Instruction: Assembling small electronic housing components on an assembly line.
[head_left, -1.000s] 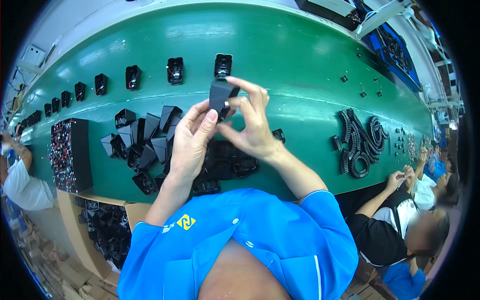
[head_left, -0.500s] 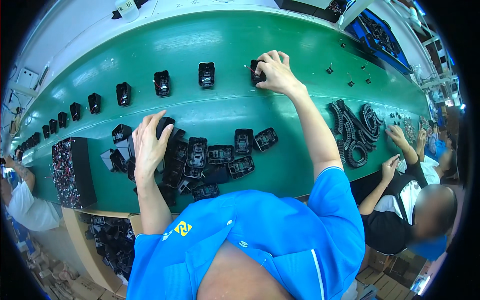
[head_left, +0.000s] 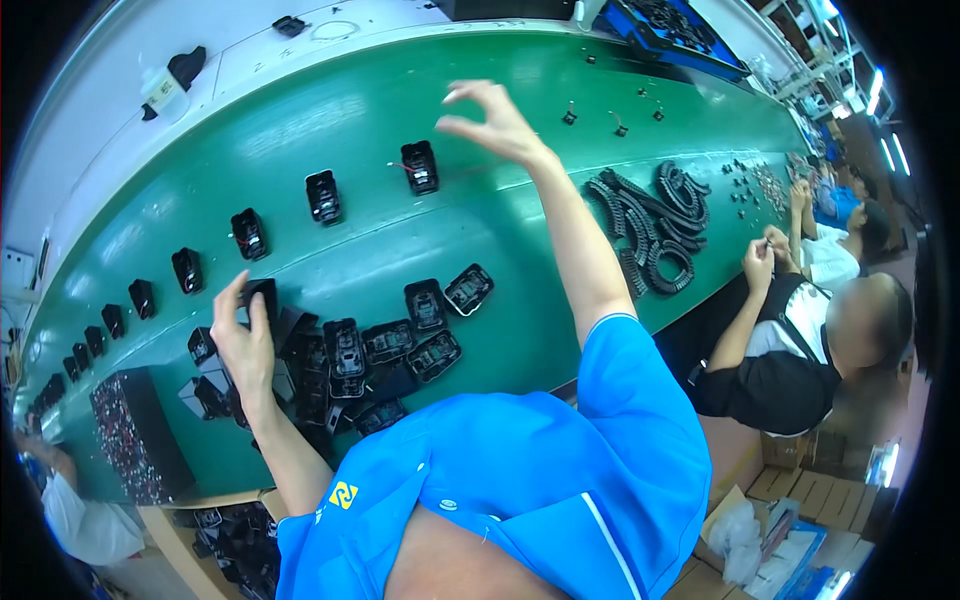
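Observation:
My left hand [head_left: 243,345] grips a small black plastic housing [head_left: 262,292] between thumb and fingers, over a heap of like parts. My right hand [head_left: 492,122] is raised over the far part of the green table, thumb and fingers apart, holding nothing. Just left of it stands an open black housing [head_left: 421,167] with a thin red and white wire poking out. More housings follow in a curved row to the left, among them one [head_left: 323,197] without a visible wire. Several open black shells [head_left: 345,348] lie in the heap beside my left forearm.
A black box of small wired parts [head_left: 145,435] stands at the left. Coiled black segmented strips [head_left: 655,225] lie to the right, near a co-worker [head_left: 790,330]. Small black pieces [head_left: 621,130] sit farther back. A blue tray [head_left: 675,35] stands at the back edge.
My right hand has let go of the housing at the row's right end and drawn away to its right, fingers opening. The view has turned, shifting the table leftward. My left hand still holds its housing.

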